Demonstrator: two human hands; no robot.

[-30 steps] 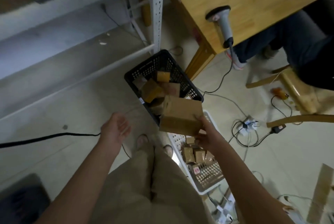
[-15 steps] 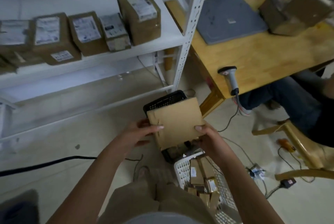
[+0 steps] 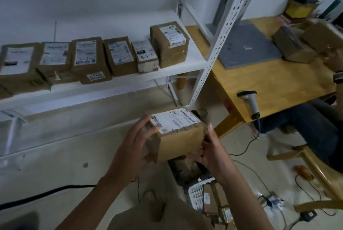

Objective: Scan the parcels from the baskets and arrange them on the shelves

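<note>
I hold a brown cardboard parcel point(image 3: 178, 136) in front of me, its white label facing up. My left hand point(image 3: 135, 148) grips its left side with fingers curled over the top edge. My right hand point(image 3: 207, 151) grips its right side and underside. Below the parcel sits a black basket point(image 3: 182, 173) with parcels in it, mostly hidden. A white basket point(image 3: 196, 194) holding several small parcels stands beside it. A white shelf point(image 3: 193, 60) carries a row of several labelled parcels point(image 3: 89, 58). A handheld scanner point(image 3: 250, 101) lies at the wooden table's edge.
The wooden table point(image 3: 278, 81) at right holds a grey mat and more boxes point(image 3: 295, 47). A seated person's legs point(image 3: 306, 123) and a wooden chair point(image 3: 315, 170) are under it. Cables and a power strip point(image 3: 272, 202) lie on the floor. A white shelf post point(image 3: 219, 44) stands between shelf and table.
My left hand came onto the parcel, and both hands turned it so its label faces up. My view rose from the baskets toward the shelf.
</note>
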